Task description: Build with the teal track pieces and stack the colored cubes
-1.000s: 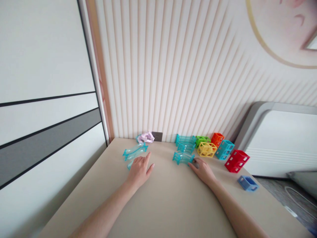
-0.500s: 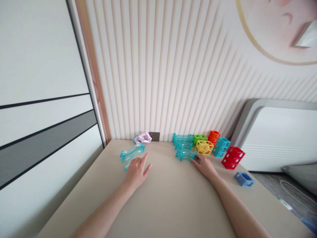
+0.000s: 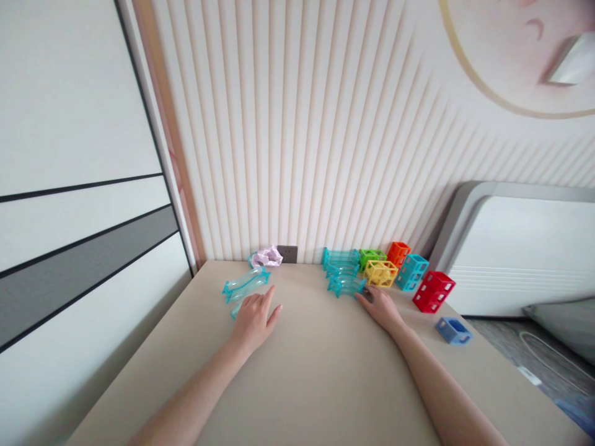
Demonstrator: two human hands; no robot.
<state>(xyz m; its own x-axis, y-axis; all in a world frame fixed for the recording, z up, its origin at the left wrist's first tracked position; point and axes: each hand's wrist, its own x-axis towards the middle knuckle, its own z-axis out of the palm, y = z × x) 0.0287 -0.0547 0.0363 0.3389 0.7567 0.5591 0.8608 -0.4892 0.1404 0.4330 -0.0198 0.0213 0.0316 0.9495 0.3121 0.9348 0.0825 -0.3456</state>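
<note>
My left hand lies flat on the beige table, fingers stretched out, partly covering a clear teal track piece. Another teal track piece lies just beyond it. My right hand rests palm down with its fingertips touching the nearest of three stacked-looking teal curved track pieces. Behind these stand lattice blocks: green, yellow, orange, cyan and red.
A small blue block lies near the table's right edge. A crumpled lilac bag sits by a grey wall socket. The ribbed wall closes the back; a white padded headboard stands at the right.
The view has tilted up a little, so everything sits slightly lower-left. My right hand slid forward with the nearest teal curved piece, pushing it closer to the other two. The left hand barely moved.
</note>
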